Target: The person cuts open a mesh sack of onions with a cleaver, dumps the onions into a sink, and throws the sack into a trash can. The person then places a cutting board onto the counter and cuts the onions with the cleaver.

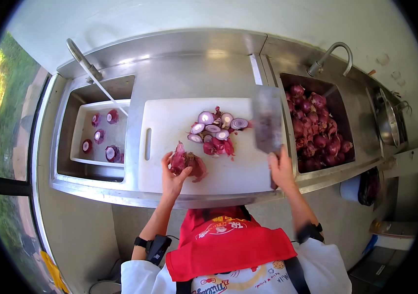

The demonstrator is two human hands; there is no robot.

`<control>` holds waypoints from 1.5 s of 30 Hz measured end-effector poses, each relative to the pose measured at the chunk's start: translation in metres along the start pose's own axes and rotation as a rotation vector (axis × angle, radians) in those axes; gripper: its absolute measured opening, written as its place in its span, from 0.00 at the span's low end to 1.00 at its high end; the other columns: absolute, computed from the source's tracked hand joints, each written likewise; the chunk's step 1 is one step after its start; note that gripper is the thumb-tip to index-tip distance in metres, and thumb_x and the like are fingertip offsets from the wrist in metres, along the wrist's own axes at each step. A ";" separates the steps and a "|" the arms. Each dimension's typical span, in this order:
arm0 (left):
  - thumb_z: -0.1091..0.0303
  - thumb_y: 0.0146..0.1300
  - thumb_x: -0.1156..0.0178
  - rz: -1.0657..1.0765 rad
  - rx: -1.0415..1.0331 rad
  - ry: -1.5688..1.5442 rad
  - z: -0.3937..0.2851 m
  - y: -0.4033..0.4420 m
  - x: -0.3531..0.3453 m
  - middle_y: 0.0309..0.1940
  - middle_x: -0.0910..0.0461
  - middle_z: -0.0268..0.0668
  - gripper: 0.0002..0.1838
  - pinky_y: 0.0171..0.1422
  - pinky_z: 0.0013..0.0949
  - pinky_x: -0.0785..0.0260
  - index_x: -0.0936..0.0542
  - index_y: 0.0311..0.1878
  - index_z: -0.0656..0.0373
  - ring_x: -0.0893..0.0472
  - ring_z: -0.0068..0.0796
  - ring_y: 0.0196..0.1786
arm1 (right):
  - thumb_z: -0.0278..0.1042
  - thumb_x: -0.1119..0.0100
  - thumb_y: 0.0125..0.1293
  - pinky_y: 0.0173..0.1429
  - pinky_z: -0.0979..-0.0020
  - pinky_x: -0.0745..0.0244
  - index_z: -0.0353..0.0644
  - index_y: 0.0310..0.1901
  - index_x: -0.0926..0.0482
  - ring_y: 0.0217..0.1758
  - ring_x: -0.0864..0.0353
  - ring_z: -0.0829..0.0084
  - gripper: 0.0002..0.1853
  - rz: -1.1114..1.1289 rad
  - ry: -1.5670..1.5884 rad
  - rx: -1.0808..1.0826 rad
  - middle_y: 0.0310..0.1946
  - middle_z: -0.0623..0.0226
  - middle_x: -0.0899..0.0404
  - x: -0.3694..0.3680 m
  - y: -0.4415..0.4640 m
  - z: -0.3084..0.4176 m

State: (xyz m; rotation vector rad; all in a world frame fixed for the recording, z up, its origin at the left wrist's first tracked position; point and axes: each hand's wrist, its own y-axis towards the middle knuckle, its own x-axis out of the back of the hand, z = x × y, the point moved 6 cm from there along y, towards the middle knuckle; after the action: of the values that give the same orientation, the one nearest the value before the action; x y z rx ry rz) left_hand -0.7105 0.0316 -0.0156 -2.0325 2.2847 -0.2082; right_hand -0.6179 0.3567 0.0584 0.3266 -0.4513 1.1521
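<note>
My left hand (174, 175) is closed around a red onion (178, 161) with loose papery skin, over the lower left of the white cutting board (165, 117). In my right hand (281, 169) is the handle of a cleaver (267, 120); its broad blade points away from me above the board's right edge and is a little blurred. Cut onion slices and ends (214, 128) lie in a loose pile mid-board, with torn purple skin (219, 147) among them. The blade is apart from both the held onion and the pile.
The left sink (64, 147) holds a white tray (79, 125) with several trimmed onions, under a running tap (91, 71). Many whole red onions (316, 127) fill the right sink (351, 122), beside a second tap (336, 46). Metal bowls (389, 122) stand at the far right.
</note>
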 end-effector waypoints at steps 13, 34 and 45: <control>0.59 0.40 0.21 -0.096 0.062 0.096 0.018 0.005 0.012 0.49 0.31 0.41 0.42 0.30 0.27 0.28 0.36 0.54 0.63 0.23 0.29 0.35 | 0.32 0.52 0.65 0.27 0.61 0.31 0.38 0.46 0.31 0.19 0.26 0.58 0.11 0.765 0.169 -0.222 0.20 0.56 0.26 -0.097 -0.007 0.027; 0.63 0.45 0.26 -0.144 0.029 0.246 0.015 0.022 0.000 0.43 0.32 0.42 0.35 0.38 0.29 0.29 0.37 0.50 0.66 0.26 0.29 0.38 | 0.31 0.52 0.64 0.28 0.52 0.31 0.38 0.45 0.32 0.25 0.24 0.46 0.10 0.553 -0.213 0.265 0.21 0.50 0.25 -0.081 -0.014 0.046; 0.64 0.47 0.28 -0.152 0.124 0.111 0.011 0.031 -0.002 0.42 0.35 0.43 0.31 0.22 0.28 0.29 0.37 0.46 0.66 0.26 0.31 0.34 | 0.27 0.55 0.62 0.29 0.49 0.31 0.36 0.44 0.35 0.26 0.23 0.45 0.10 0.742 -0.301 0.128 0.21 0.48 0.23 -0.114 0.008 0.075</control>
State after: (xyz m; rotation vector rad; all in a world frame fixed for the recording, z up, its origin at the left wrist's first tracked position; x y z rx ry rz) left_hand -0.7395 0.0367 -0.0310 -2.1816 2.1167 -0.4715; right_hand -0.6768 0.2337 0.0668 0.4655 -0.8029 1.8704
